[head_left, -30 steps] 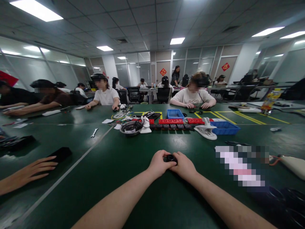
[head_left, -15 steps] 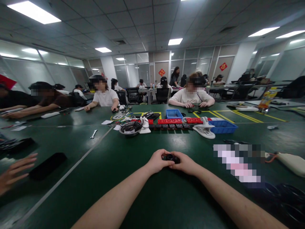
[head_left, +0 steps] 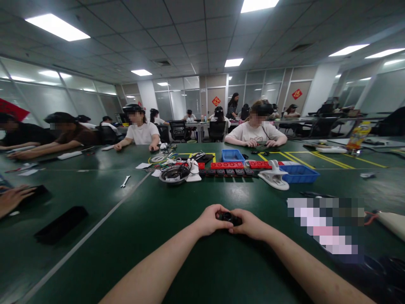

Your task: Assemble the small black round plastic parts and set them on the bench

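Observation:
Both my hands meet over the green table (head_left: 177,261), in front of me. Between them is a small black part (head_left: 228,217) with a round, ring-like opening facing up. My left hand (head_left: 211,219) grips its left side, fingers curled behind and thumb along the front. The right side is pinched in my right hand (head_left: 249,223), thumb and fingers closed around it. My fingers hide much of the part, so its exact kind is unclear.
Beyond my hands lie red and black socket-like rows (head_left: 227,172), a white clamp (head_left: 274,177), a blue bin (head_left: 300,174) and a bowl of cables (head_left: 172,176). A wrench (head_left: 125,182) and black tray (head_left: 61,223) lie left, near a co-worker's hand (head_left: 14,198). A blurred-out item (head_left: 322,228) lies right.
The view has tilted up slightly, so everything sits lower. My hands keep hold of the black part, a little more of which shows. The co-worker's hand at left has moved farther back.

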Available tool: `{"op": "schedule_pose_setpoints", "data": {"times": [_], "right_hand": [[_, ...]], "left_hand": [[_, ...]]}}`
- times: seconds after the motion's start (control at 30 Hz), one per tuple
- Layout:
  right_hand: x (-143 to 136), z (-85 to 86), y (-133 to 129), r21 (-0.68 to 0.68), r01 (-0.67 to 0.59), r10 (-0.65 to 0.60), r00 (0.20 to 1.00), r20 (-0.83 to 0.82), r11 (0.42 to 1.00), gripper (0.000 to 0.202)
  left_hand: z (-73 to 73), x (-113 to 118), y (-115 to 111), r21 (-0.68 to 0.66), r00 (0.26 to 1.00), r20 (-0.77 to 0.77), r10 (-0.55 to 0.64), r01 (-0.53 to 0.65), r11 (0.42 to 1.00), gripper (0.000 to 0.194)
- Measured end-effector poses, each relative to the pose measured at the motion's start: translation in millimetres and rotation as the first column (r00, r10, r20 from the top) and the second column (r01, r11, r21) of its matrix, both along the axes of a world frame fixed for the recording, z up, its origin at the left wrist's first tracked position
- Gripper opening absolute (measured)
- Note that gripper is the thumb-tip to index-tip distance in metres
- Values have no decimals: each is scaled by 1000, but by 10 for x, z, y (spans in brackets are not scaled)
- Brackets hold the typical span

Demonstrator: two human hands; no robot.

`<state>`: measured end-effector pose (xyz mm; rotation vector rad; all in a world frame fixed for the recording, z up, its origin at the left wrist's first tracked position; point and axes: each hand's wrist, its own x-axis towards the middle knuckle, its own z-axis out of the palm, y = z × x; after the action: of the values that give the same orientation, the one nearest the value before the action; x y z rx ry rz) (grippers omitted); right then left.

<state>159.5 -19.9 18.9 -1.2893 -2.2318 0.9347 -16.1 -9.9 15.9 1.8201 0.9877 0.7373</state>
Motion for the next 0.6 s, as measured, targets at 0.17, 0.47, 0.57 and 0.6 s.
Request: {"op": "schedule_pose_setpoints", "data": {"times": [0.17, 0.47, 0.57, 0.6], "right_hand": [[-2, -7, -8, 9, 17, -17, 1000, 5, 1000, 29], [-12, 12, -11, 13, 63, -64, 997, 47, 998, 30], [-19, 19, -11, 4, 71, -71, 996, 44, 997, 30], [-20, 20, -11, 3, 69, -69, 997, 39, 998, 30]], "left_hand": [[37, 4, -29, 7, 1000, -10, 3, -3, 1000, 43], [11, 0, -22, 94, 998, -53, 44, -39, 995, 39], [-4, -3, -24, 112, 998, -48, 47, -41, 993, 40], [-7, -3, -26, 116, 998, -50, 50, -44, 992, 40]]}}
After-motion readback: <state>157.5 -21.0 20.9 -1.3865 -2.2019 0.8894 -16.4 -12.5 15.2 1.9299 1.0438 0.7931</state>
